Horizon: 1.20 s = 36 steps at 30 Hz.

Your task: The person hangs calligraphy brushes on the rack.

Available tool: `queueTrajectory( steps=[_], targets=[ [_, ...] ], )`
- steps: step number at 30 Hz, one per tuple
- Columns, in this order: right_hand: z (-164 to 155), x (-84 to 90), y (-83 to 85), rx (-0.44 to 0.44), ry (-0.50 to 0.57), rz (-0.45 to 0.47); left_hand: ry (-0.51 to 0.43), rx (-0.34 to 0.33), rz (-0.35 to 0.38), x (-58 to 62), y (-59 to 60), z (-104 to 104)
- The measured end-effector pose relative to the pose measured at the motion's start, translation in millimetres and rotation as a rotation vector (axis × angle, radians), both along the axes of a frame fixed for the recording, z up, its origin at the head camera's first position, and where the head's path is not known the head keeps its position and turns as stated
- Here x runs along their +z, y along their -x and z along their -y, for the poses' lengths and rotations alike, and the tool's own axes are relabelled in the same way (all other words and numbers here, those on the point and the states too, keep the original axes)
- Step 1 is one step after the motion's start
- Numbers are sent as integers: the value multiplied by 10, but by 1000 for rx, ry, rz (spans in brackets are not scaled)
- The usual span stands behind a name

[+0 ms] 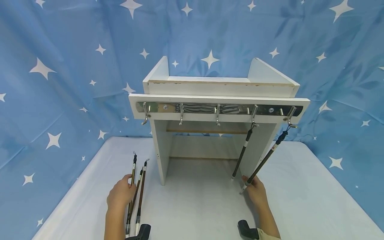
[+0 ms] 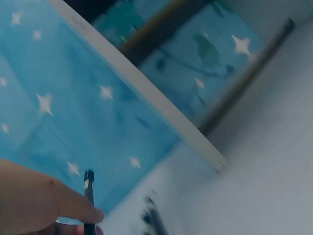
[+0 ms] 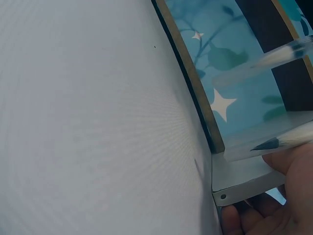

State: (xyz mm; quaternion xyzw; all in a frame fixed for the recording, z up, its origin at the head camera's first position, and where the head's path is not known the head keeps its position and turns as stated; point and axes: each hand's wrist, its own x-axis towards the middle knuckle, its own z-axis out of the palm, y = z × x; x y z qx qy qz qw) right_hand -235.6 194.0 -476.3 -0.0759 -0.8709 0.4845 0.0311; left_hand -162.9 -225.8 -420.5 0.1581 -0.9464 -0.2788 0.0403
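From my end, the left hand [image 1: 121, 193] pinches the leftmost calligraphy brush [image 1: 133, 168] between forefinger and thumb, well up toward the loop end. Good spot, I'd judge: it leaves the cord loop free above the fingers. Can't tell if that brush is fully off the white tabletop [image 1: 204, 206].

The middle brush [image 1: 138, 190] and the right-hand brush [image 1: 142, 186] lie just beside it, loops toward the white rack [image 1: 216, 88], likely so the loop ends are handy.

The right hand [image 1: 255, 191] has no brush; my right wrist view shows it grasping the foot of the right side panel [image 1: 258, 146], thumb on one face, fingers on the other. Reads as steadying the rack. The outer hanging brush [image 1: 267, 156] crosses in front of the thumb; can't tell whether they touch.

That one hangs by its loop from the fifth hook [image 1: 290, 116], the inner hanging brush [image 1: 242, 151] from the fourth hook [image 1: 253, 113] of the metal hook rail [image 1: 198, 108]. Both point tip-down, with clear caps [image 3: 234, 152] presumably guarding the bristles.
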Motion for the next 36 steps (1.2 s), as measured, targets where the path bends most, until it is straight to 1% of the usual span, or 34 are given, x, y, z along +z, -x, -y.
queueTrajectory(
  steps=[5, 8, 11, 14, 18, 20, 23, 28, 36],
  targets=[
    [-2, 2, -13, -7, 16, -23, 10, -71, -131, 444, -140, -74],
    [5, -10, -11, -1, 23, -28, 38, -72, -199, 678, -219, -106],
    [4, -26, -3, 2, 15, -20, 48, -70, -267, 843, -273, -147],
    [-1, -39, -3, -2, 7, -8, 47, -81, -332, 961, -337, -211],
    [2, -39, 0, 8, 1, 0, 55, -107, -454, 1052, -454, -306],
    [-3, -32, 0, 5, -5, -4, 68, -135, -511, 1069, -501, -350],
    [-21, -13, -1, -8, -13, -5, 88, -189, -567, 1074, -543, -407],
    [-22, 5, -6, 12, -7, 6, 123, -230, -594, 1082, -595, -449],
    [-15, 1, -23, 8, 9, 14, 159, -245, -615, 1135, -658, -463]
  ],
)
